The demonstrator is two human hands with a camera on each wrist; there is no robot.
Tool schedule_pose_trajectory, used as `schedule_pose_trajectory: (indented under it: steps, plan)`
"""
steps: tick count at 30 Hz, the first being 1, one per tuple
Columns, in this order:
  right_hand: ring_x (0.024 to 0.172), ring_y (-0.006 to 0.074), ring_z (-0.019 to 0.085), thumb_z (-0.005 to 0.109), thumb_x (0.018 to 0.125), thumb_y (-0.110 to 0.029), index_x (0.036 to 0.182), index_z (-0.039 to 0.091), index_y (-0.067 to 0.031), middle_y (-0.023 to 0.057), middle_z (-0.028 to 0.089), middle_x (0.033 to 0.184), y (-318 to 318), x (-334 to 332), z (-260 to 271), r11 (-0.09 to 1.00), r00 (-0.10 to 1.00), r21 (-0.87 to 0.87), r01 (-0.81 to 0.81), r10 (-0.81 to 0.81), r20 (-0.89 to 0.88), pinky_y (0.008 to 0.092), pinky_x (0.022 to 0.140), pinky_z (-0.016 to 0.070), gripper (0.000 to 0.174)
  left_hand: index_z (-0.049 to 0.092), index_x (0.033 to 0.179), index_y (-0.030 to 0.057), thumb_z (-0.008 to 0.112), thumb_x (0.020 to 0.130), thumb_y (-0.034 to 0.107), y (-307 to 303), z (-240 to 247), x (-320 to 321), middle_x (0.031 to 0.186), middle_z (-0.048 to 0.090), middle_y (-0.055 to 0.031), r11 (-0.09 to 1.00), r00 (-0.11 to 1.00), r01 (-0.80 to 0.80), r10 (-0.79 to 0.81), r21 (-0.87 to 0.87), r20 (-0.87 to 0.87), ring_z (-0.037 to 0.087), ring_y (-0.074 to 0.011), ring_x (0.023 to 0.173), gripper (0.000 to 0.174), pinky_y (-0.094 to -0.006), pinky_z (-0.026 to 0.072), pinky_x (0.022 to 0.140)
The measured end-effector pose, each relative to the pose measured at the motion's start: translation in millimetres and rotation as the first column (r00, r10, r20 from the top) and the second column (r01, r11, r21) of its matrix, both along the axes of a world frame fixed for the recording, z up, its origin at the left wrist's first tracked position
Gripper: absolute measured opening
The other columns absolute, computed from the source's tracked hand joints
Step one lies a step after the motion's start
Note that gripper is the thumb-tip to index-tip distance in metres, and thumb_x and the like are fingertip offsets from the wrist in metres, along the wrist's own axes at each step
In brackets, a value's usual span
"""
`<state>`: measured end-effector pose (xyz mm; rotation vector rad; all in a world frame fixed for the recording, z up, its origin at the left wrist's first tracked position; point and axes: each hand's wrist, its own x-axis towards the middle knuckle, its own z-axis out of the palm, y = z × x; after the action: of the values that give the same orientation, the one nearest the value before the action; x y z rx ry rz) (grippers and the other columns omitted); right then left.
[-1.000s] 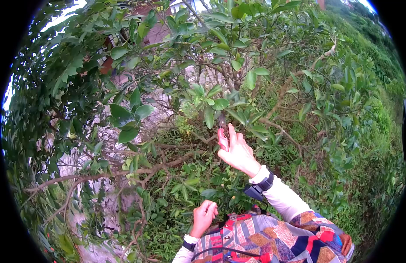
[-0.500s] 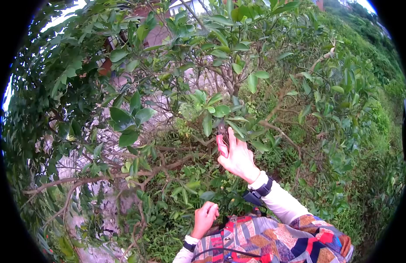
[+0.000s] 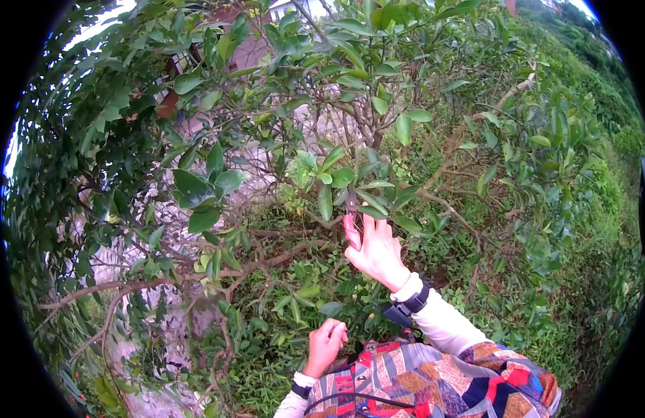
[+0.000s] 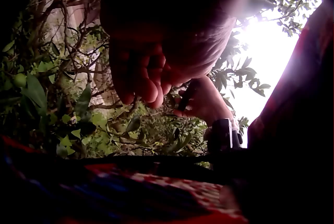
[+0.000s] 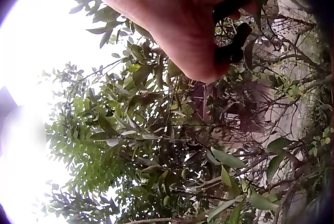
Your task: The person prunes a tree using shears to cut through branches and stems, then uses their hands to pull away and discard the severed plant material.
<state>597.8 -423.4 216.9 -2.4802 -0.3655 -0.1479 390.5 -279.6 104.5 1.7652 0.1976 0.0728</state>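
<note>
My right hand (image 3: 379,256) grips red-handled shears (image 3: 351,231) at a leafy twig in the middle of the head view. The blades are at the leaves (image 3: 343,177) just above and cannot be made out clearly. In the right wrist view, dark handle parts (image 5: 229,52) show beside the palm of the right hand (image 5: 182,31). Low in front of the body, my left hand (image 3: 326,345) hangs with its fingers loosely curled and holds nothing. The left wrist view shows the fingers of that hand (image 4: 148,78) bent, away from any leaf.
A long bare branch (image 3: 176,277) crosses the lower left, and another branch (image 3: 451,209) runs at the right of the shears. Dense foliage surrounds both hands. A small green round fruit (image 4: 20,80) shows in the left wrist view. Grass and a pale ground lie below.
My right hand has come slightly down and left with the shears, and its fingers sit closer under the leaves. The leaf cluster above has shifted a little left. The left hand has barely moved.
</note>
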Motion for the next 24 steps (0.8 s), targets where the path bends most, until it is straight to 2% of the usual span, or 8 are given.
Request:
schedule_pose_trajectory:
  steps: [3,5,9,12,16,18,21,24]
  plan:
    - [0.121,0.0491,0.057,0.072,0.077,-0.033,0.162,0.027,-0.0017,0.0309,0.054,0.133,4.6,0.2,-4.7,1.000,0.999,0.009,0.008,-0.008,-0.048,0.0654,0.090,0.0516,0.101,0.068,0.094,0.0007,0.061,0.107,0.014,0.3,0.7,0.0,0.071,0.069,-0.0018,1.000,1.000,-0.002,0.002,0.005,-0.004,0.060,-0.0058,0.058,0.020,-0.0230,0.0475,0.054]
    - [0.112,0.0489,0.060,0.071,0.078,-0.030,0.162,0.024,0.0001,0.0302,0.054,0.123,7.3,6.4,-15.5,1.000,0.999,0.001,0.020,-0.020,0.038,0.0592,0.088,0.0542,0.100,0.068,0.094,0.0007,0.061,0.107,0.014,-0.7,0.6,-0.5,0.071,0.069,-0.0018,1.000,1.000,0.003,-0.003,0.001,-0.010,0.060,-0.0058,0.058,0.020,-0.0229,0.0475,0.054]
    - [0.109,0.0496,0.062,0.070,0.079,-0.029,0.162,0.023,0.0001,0.0311,0.055,0.121,9.4,16.3,-17.6,0.998,0.999,0.066,0.000,0.002,-0.041,0.0567,0.090,0.0546,0.100,0.068,0.095,0.0005,0.061,0.107,0.014,0.5,-2.0,-3.1,0.071,0.069,-0.0019,1.000,1.000,-0.004,0.004,0.009,-0.018,0.060,-0.0058,0.058,0.019,-0.0229,0.0478,0.054]
    - [0.108,0.0487,0.063,0.067,0.080,-0.026,0.163,0.022,0.0005,0.0306,0.056,0.120,8.3,15.4,-16.7,0.995,0.997,0.099,-0.014,0.007,0.072,0.0538,0.088,0.0561,0.098,0.068,0.095,0.0014,0.062,0.107,0.014,0.5,-0.6,-4.5,0.071,0.069,-0.0015,1.000,1.000,-0.015,0.016,0.009,-0.024,0.060,-0.0058,0.058,0.018,-0.0236,0.0480,0.054]
    - [0.107,0.0480,0.064,0.070,0.081,-0.029,0.163,0.021,0.0006,0.0297,0.056,0.124,6.6,21.1,-24.6,0.991,0.998,0.130,-0.043,0.037,0.048,0.0568,0.086,0.0552,0.100,0.068,0.096,0.0003,0.061,0.107,0.014,0.8,1.4,-5.4,0.072,0.069,-0.0019,1.000,0.999,-0.022,0.023,0.015,-0.032,0.060,-0.0055,0.059,0.019,-0.0227,0.0478,0.055]
    - [0.102,0.0485,0.068,0.069,0.082,-0.028,0.162,0.023,0.0009,0.0325,0.056,0.130,4.0,25.5,-25.3,0.982,0.993,0.177,-0.070,0.086,-0.084,0.0561,0.083,0.0563,0.097,0.068,0.097,0.0003,0.061,0.107,0.014,1.0,0.0,-5.6,0.072,0.069,-0.0019,1.000,0.999,-0.026,0.027,0.015,-0.039,0.060,-0.0055,0.059,0.018,-0.0227,0.0478,0.055]
    - [0.096,0.0491,0.070,0.067,0.083,-0.027,0.160,0.025,0.0019,0.0335,0.058,0.131,-0.4,21.6,-23.3,0.980,0.993,0.176,-0.089,0.074,0.094,0.0559,0.081,0.0568,0.093,0.068,0.097,0.0005,0.061,0.107,0.014,-0.3,-1.4,-5.9,0.072,0.069,-0.0018,1.000,0.998,-0.029,0.029,0.008,-0.048,0.060,-0.0054,0.059,0.018,-0.0226,0.0477,0.054]
    - [0.096,0.0488,0.070,0.067,0.085,-0.028,0.159,0.029,0.0004,0.0320,0.061,0.126,-7.3,20.5,-20.8,0.987,0.995,0.132,-0.096,0.091,0.042,0.0557,0.081,0.0570,0.088,0.067,0.098,0.0006,0.061,0.107,0.014,-3.1,-1.2,-5.8,0.072,0.069,-0.0016,1.000,0.998,-0.024,0.024,0.004,-0.053,0.059,-0.0053,0.059,0.018,-0.0226,0.0475,0.054]
